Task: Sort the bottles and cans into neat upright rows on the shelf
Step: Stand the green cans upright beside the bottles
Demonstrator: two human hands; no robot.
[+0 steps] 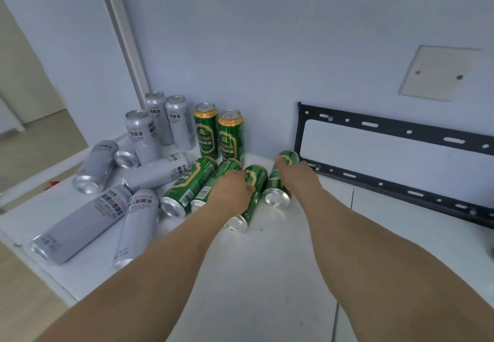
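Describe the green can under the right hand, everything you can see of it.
The green can lies on its side on the white shelf top, rightmost of four fallen green cans. It looks like glossy metal, green with gold print; its bare silver concave base faces the camera and its top end points toward the wall. The right hand rests over its far end, fingers curled on it; whether the grip is closed is unclear. Whether it touches the neighbouring can is unclear.

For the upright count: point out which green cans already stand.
Two green cans with gold tops stand by the wall, beside the silver cans. The other four green ones lie flat under the hands.
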